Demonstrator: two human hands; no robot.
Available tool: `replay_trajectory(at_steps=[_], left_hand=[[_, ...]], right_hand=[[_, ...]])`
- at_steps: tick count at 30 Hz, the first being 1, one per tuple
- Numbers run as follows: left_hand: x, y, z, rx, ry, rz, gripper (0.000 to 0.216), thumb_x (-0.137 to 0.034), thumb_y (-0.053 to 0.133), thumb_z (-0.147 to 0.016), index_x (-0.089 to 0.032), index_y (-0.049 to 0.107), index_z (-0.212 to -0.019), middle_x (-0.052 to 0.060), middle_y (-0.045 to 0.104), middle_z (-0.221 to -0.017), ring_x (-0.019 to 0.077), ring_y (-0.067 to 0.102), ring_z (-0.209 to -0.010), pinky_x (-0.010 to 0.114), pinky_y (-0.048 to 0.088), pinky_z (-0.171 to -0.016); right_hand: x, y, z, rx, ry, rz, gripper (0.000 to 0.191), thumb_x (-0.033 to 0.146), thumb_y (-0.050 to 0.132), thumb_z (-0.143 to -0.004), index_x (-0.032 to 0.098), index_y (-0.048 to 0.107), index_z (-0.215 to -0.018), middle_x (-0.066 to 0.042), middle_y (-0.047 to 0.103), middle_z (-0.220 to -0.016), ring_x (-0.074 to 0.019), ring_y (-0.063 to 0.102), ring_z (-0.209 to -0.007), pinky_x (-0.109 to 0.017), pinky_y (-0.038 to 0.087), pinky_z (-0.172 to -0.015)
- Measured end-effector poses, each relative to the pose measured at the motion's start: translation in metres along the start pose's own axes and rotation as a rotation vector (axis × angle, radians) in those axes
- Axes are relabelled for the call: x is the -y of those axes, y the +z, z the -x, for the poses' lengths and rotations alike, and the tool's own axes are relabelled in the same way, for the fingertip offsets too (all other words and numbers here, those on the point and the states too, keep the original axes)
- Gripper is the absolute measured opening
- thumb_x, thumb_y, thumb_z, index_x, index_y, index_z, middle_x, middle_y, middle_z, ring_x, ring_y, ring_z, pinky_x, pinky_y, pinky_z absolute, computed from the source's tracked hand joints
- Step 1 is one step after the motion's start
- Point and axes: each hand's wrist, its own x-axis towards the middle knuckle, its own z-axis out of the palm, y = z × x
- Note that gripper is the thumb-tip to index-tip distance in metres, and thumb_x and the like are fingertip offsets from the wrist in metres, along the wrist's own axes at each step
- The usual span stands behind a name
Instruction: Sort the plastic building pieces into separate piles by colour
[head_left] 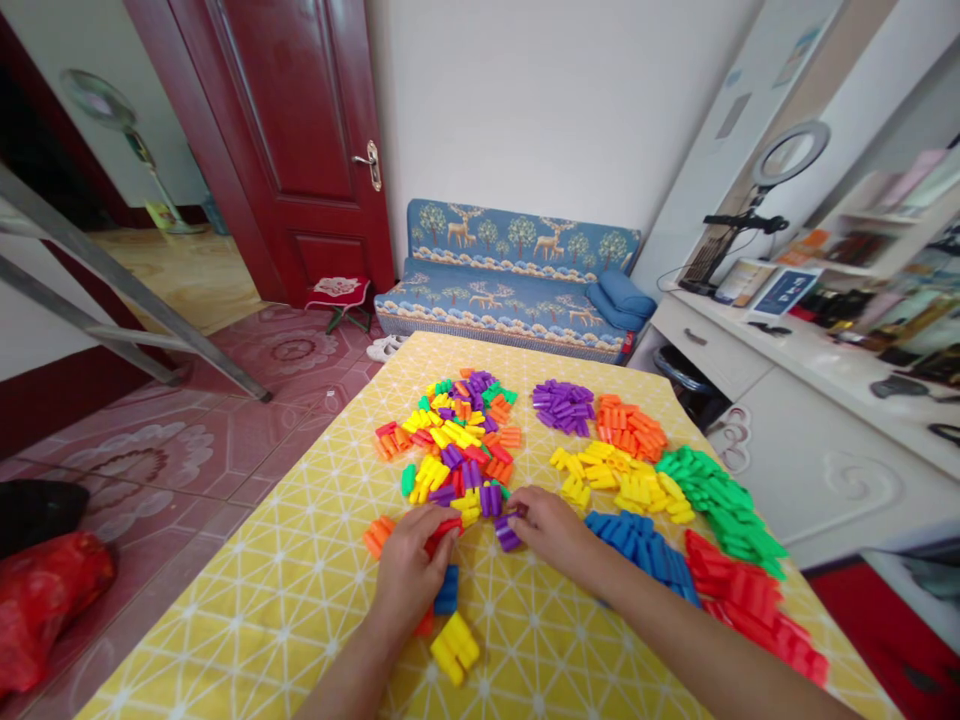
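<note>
My left hand (416,560) is closed, with its fingers on a red plastic block (448,528) at the near edge of a mixed heap of coloured blocks (457,435). To its right, my right hand (551,527) pinches a purple block (508,534) low over the table. Its fingertips are partly hidden. A blue block (447,590) and a yellow block (455,648) lie beside and below my left hand. An orange block (379,535) rests at its left.
Sorted piles stand on the right of the yellow table (300,600): purple (562,406), orange (630,427), yellow (626,478), green (720,508), blue (643,548) and red (754,600). Beyond the table is a blue sofa (510,290); a white desk (750,330) flanks it.
</note>
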Motion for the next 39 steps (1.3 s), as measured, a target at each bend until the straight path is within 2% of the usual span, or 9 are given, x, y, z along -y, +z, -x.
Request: replay_trajectory(at_steps=[3, 6, 9, 17, 21, 25, 28, 33, 39], left_hand=[[0.001, 0.0, 0.0, 0.0, -0.004, -0.011, 0.019, -0.025, 0.053, -0.086, -0.021, 0.069, -0.096, 0.007, 0.07, -0.099, 0.0223, 0.064, -0.095, 0.038, 0.051, -0.085], [0.002, 0.001, 0.001, 0.0, -0.004, -0.019, 0.019, -0.026, 0.054, -0.086, -0.022, 0.07, -0.096, 0.006, 0.07, -0.099, 0.0219, 0.064, -0.095, 0.037, 0.051, -0.085], [0.002, 0.001, 0.002, -0.007, 0.003, -0.019, 0.02, -0.025, 0.054, -0.086, -0.021, 0.07, -0.097, 0.006, 0.07, -0.099, 0.0217, 0.064, -0.095, 0.037, 0.051, -0.085], [0.001, 0.0, 0.002, 0.005, -0.001, -0.026, 0.02, -0.025, 0.054, -0.085, -0.022, 0.07, -0.098, 0.006, 0.07, -0.101, 0.0215, 0.064, -0.096, 0.036, 0.052, -0.086], [0.0, 0.0, 0.002, 0.005, -0.003, -0.028, 0.019, -0.024, 0.054, -0.085, -0.022, 0.07, -0.096, 0.006, 0.07, -0.1, 0.0215, 0.064, -0.095, 0.036, 0.052, -0.085], [0.001, 0.0, 0.002, -0.002, -0.001, -0.027, 0.02, -0.024, 0.054, -0.085, -0.022, 0.07, -0.097, 0.006, 0.07, -0.099, 0.0216, 0.064, -0.095, 0.036, 0.052, -0.085], [0.002, 0.001, 0.002, -0.001, 0.005, -0.021, 0.02, -0.024, 0.054, -0.085, -0.022, 0.07, -0.097, 0.006, 0.07, -0.099, 0.0213, 0.064, -0.095, 0.036, 0.052, -0.085], [0.002, 0.001, 0.002, -0.009, 0.003, -0.024, 0.02, -0.024, 0.053, -0.086, -0.022, 0.07, -0.097, 0.007, 0.07, -0.1, 0.0217, 0.064, -0.096, 0.037, 0.052, -0.086], [0.0, 0.0, 0.002, -0.009, 0.0, -0.017, 0.021, -0.024, 0.053, -0.086, -0.022, 0.07, -0.097, 0.007, 0.07, -0.1, 0.0224, 0.065, -0.096, 0.038, 0.053, -0.086]], right_hand=[[0.01, -0.002, 0.009, -0.022, -0.032, 0.172, 0.027, 0.032, 0.058, -0.081, 0.023, 0.06, -0.107, -0.006, 0.059, -0.107, -0.0198, 0.06, -0.092, -0.028, 0.041, -0.074], [0.022, -0.002, 0.017, 0.074, -0.047, 0.311, 0.03, 0.034, 0.061, -0.08, 0.024, 0.059, -0.108, -0.006, 0.056, -0.111, -0.0211, 0.061, -0.087, -0.029, 0.041, -0.069], [0.026, -0.003, 0.017, 0.119, -0.038, 0.358, 0.029, 0.027, 0.059, -0.08, 0.024, 0.058, -0.109, -0.007, 0.056, -0.11, -0.0215, 0.062, -0.088, -0.029, 0.041, -0.068], [0.015, -0.008, 0.008, 0.097, 0.0, 0.453, 0.032, 0.027, 0.058, -0.076, 0.025, 0.058, -0.108, -0.007, 0.059, -0.1, -0.0227, 0.063, -0.081, -0.028, 0.038, -0.063], [-0.011, -0.044, -0.025, 0.001, 0.071, 0.496, 0.029, 0.026, 0.056, -0.075, 0.024, 0.059, -0.105, -0.006, 0.059, -0.098, -0.0211, 0.061, -0.081, -0.027, 0.038, -0.062], [-0.055, -0.096, -0.077, -0.262, 0.263, 0.457, 0.035, 0.027, 0.061, -0.073, 0.024, 0.06, -0.109, -0.007, 0.058, -0.107, -0.0217, 0.059, -0.09, -0.027, 0.041, -0.069], [-0.087, -0.119, -0.109, -0.375, 0.381, 0.419, 0.036, 0.028, 0.06, -0.075, 0.02, 0.059, -0.11, -0.009, 0.056, -0.105, -0.0212, 0.06, -0.088, -0.027, 0.042, -0.068], [-0.117, -0.116, -0.136, -0.46, 0.427, 0.351, 0.037, 0.029, 0.06, -0.08, 0.017, 0.057, -0.114, -0.009, 0.054, -0.107, -0.0183, 0.06, -0.088, -0.025, 0.043, -0.072], [-0.123, -0.103, -0.14, -0.514, 0.414, 0.255, 0.039, 0.033, 0.064, -0.081, 0.016, 0.057, -0.115, -0.011, 0.052, -0.109, -0.019, 0.059, -0.091, -0.027, 0.043, -0.077]])
